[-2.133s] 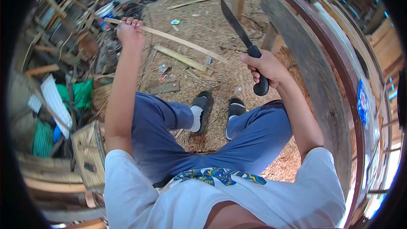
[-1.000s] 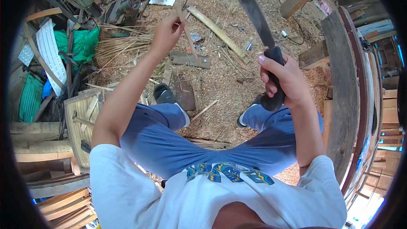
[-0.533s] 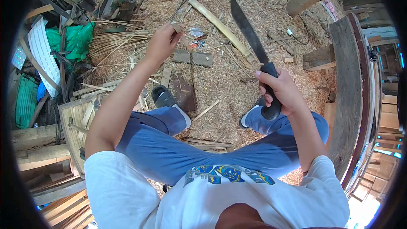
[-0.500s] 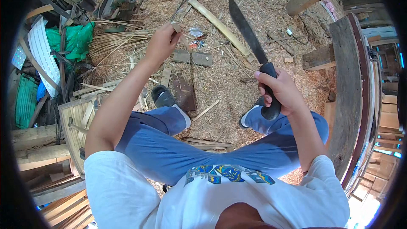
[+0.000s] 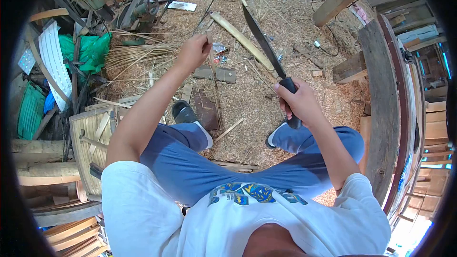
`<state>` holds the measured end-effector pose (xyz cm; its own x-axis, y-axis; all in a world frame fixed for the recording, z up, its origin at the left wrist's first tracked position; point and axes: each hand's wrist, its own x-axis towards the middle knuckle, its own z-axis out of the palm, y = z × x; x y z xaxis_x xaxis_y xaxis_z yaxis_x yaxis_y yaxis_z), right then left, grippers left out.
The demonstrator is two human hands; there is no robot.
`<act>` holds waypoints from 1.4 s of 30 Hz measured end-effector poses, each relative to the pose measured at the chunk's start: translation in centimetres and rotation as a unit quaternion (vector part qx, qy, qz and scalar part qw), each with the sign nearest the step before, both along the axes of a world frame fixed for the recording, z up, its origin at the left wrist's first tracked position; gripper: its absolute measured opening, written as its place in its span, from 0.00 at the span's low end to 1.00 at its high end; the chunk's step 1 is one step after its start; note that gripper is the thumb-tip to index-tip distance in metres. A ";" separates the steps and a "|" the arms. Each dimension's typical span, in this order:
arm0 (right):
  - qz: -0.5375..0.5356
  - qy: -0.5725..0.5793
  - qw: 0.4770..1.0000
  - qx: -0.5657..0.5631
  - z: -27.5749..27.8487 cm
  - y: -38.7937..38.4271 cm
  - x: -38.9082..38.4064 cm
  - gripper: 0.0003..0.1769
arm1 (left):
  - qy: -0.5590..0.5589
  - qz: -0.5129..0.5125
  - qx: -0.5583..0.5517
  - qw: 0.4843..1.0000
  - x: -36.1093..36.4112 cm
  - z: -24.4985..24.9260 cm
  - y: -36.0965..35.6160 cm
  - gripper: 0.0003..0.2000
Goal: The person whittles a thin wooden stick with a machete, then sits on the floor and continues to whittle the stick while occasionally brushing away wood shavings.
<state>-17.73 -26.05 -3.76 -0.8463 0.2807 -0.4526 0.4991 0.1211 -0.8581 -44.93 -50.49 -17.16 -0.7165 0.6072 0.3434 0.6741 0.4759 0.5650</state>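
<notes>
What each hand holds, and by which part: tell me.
Right hand: a large knife, by its black handle. Left hand: a thin wooden strip, near one end.

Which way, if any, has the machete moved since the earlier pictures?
Yes: leftward; the machete now appears closer to the pale slat on the floor.

1 large knife (image 5: 264, 43) with a long, dark, slightly curved blade and a black handle, held in the right hand (image 5: 297, 101); the blade slants up and leftward from the hand's thumb edge, and the rounded butt shows past its lower edge. 1 thin, pale brown wooden strip (image 5: 209, 37), pinched at the left hand's (image 5: 194, 52) inner edge, well apart from the blade; its lower end is hard to make out.
</notes>
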 end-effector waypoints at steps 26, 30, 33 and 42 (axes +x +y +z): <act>0.106 0.033 0.994 0.005 1.7 -3.4 3.6 0.17 | -0.037 0.013 -0.029 0.999 14.9 1.9 -6.7 0.07; 0.106 0.052 0.993 0.005 2.4 -4.6 2.8 0.17 | -0.051 0.027 -0.010 0.998 16.5 0.6 -6.7 0.07; 0.101 0.092 0.991 -0.002 4.0 -5.9 2.2 0.21 | -0.036 0.035 -0.031 0.998 17.6 0.7 -6.7 0.07; -0.039 0.159 0.976 -0.146 2.3 -10.6 2.7 0.33 | -0.143 0.078 -0.069 0.984 17.0 1.2 -5.6 0.08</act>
<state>-15.00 -36.70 -1.44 -0.9385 0.2478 -0.2406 0.1996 -0.1794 -0.9633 -27.92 -56.09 -16.01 -0.8599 0.5092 0.0366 0.4099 0.6460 0.6440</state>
